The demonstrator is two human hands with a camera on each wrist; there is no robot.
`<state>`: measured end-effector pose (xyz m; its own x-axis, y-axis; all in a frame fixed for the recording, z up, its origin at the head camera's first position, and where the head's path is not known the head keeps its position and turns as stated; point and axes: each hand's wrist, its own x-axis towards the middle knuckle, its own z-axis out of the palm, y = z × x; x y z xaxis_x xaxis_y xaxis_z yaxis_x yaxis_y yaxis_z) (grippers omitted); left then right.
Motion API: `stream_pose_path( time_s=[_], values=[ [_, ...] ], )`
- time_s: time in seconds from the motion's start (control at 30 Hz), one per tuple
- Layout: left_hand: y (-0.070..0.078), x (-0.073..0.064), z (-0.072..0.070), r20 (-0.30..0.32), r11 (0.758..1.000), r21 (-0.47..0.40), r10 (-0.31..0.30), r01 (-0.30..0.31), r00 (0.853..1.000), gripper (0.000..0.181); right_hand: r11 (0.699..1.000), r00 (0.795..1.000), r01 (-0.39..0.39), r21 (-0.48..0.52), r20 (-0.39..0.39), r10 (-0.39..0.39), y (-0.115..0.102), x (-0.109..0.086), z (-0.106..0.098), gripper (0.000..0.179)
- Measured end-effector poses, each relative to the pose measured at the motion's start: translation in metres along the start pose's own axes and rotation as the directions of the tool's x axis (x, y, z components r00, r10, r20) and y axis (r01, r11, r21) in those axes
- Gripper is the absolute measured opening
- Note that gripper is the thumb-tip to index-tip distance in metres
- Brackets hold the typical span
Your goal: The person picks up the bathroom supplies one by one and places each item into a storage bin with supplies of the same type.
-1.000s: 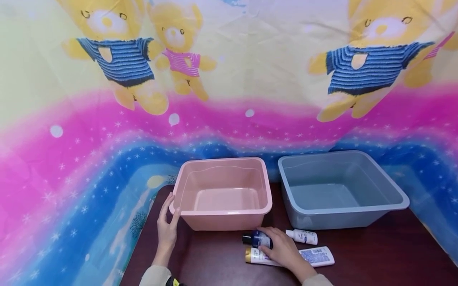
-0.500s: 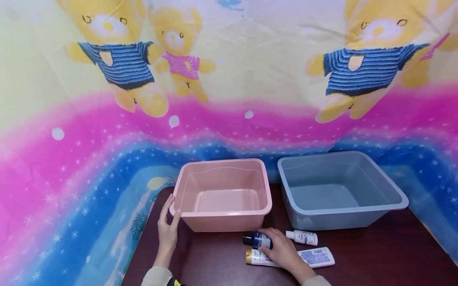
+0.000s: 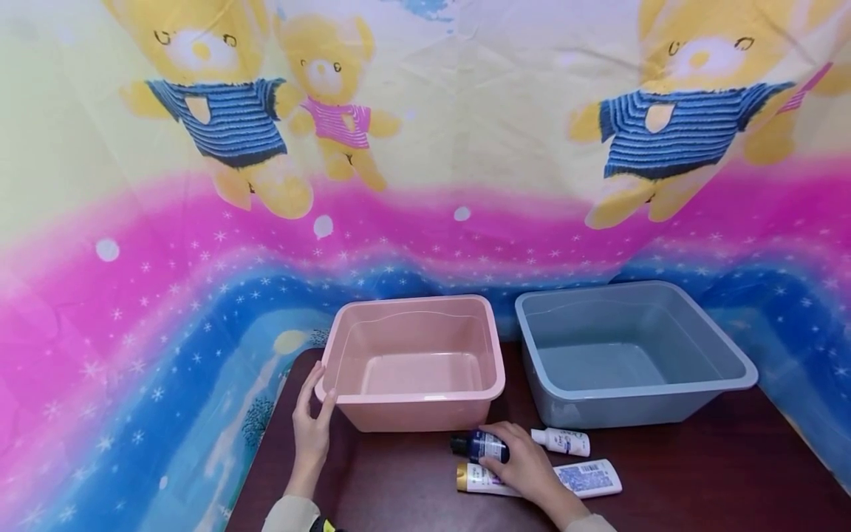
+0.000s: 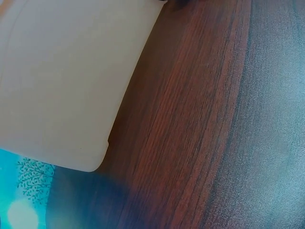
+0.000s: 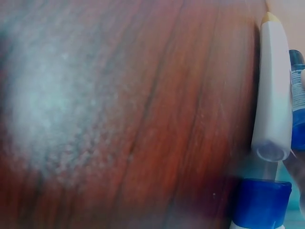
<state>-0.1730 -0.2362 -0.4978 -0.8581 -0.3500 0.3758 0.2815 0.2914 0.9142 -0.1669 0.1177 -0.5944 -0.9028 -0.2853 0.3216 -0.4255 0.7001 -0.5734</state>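
In the head view, my right hand (image 3: 521,458) grips a dark blue bottle (image 3: 487,446) with a black cap, lying on its side at the front of the pink basin. Below it lies a long white bottle (image 3: 588,479) with a gold cap, partly covered by that hand. A small white bottle (image 3: 563,441) lies just beyond the fingers. My left hand (image 3: 311,428) touches the front left corner of the pink basin (image 3: 425,414), fingers along the side and thumb at the front. The right wrist view shows the white bottle (image 5: 274,90) beside the dark blue bottle (image 5: 298,105).
A grey-blue basin (image 3: 645,406) stands to the right of the pink one. Both are on a dark wooden table (image 3: 392,480). Behind them hangs a cloth (image 3: 425,222) printed with bears. A blue cylindrical part (image 5: 262,202) shows low in the right wrist view.
The head view has shifted very slightly. Both hands stay in place, the right one still gripping the dark blue bottle, which has shifted or turned slightly.
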Motion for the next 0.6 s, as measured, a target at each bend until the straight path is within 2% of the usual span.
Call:
stream_pose_path(
  time_s=[0.17,0.4,0.6],
  values=[
    [-0.001,0.001,0.000,0.001,1.000,-0.001,0.015,-0.015,1.000,0.047,1.000,1.000,0.009,0.025,-0.020,-0.009,-0.004,-0.001,-0.005,0.050],
    [-0.001,0.001,0.000,0.006,1.000,-0.004,0.024,-0.024,1.000,0.047,0.998,1.000,-0.025,0.062,-0.014,0.026,-0.012,-0.003,-0.014,0.050],
    [-0.002,0.001,0.000,0.007,1.000,-0.006,0.023,-0.023,1.000,0.047,0.996,0.999,0.009,0.086,-0.046,-0.005,-0.018,-0.005,-0.020,0.052]
  ],
)
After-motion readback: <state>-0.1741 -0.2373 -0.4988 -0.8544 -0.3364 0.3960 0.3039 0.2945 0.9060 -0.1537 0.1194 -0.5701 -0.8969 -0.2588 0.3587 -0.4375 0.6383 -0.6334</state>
